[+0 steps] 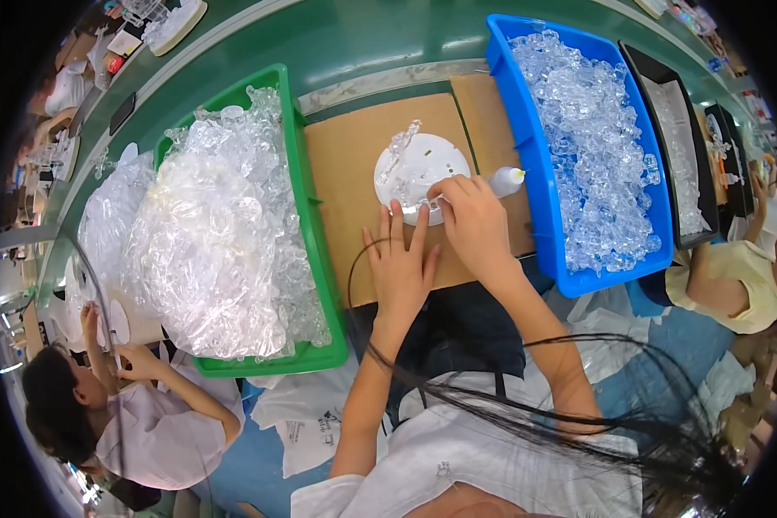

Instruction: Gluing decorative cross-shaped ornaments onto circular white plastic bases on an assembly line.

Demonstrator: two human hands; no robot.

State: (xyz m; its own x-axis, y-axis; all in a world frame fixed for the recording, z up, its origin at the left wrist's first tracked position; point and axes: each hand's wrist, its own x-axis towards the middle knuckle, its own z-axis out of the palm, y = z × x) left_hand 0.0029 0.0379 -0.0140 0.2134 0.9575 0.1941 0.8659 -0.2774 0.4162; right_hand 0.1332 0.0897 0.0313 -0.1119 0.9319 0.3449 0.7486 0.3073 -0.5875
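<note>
left hand (400,263): flat on the cardboard sheet (354,164), fingers spread wide, tips touching the near rim of the white disc (419,168).
right hand (473,220): fingers curled narrow, pinching a small clear piece at the disc's near edge.
white disc: lies on the cardboard between the green bin (306,216) and the blue bin (535,173).
small white bottle (507,180): just beside the right hand.
</note>
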